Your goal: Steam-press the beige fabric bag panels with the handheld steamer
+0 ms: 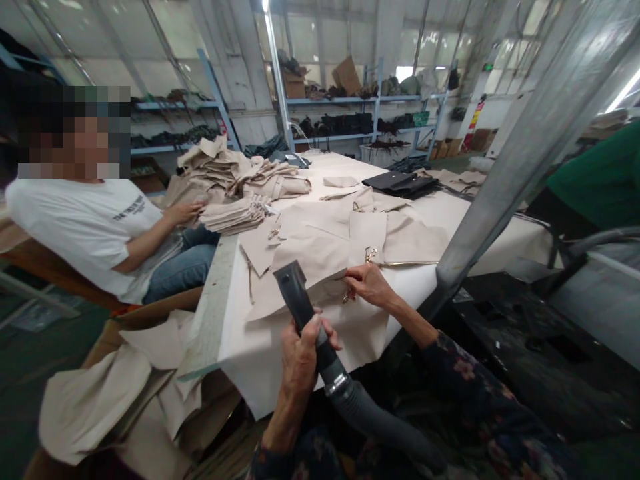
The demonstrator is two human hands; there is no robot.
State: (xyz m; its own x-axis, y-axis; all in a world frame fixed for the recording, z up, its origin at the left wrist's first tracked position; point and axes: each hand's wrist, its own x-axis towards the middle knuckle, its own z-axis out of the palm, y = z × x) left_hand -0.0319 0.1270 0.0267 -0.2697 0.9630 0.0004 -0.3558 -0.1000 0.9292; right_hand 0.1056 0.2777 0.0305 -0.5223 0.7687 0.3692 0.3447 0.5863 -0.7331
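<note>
My left hand [300,353] is wrapped round a black vacuum nozzle [294,291], its flat head tilted up over the beige fabric. A ribbed grey hose [380,417] runs from it toward the lower right. With fingers pinched together, my right hand [371,285] grips the near edge of a beige fabric piece [313,257]. Small gold-coloured metal clasps [371,255] lie on the fabric beside that hand, and another hangs just under its fingers. Part of the fabric drapes over the front of the white-covered table [250,373].
A seated person in a white shirt [100,223] handles a stack of beige pieces [235,215] at the left. Below stands a box of beige pieces [100,400]. A metal post [515,160] rises at the right. Folded black pieces [400,183] lie farther back.
</note>
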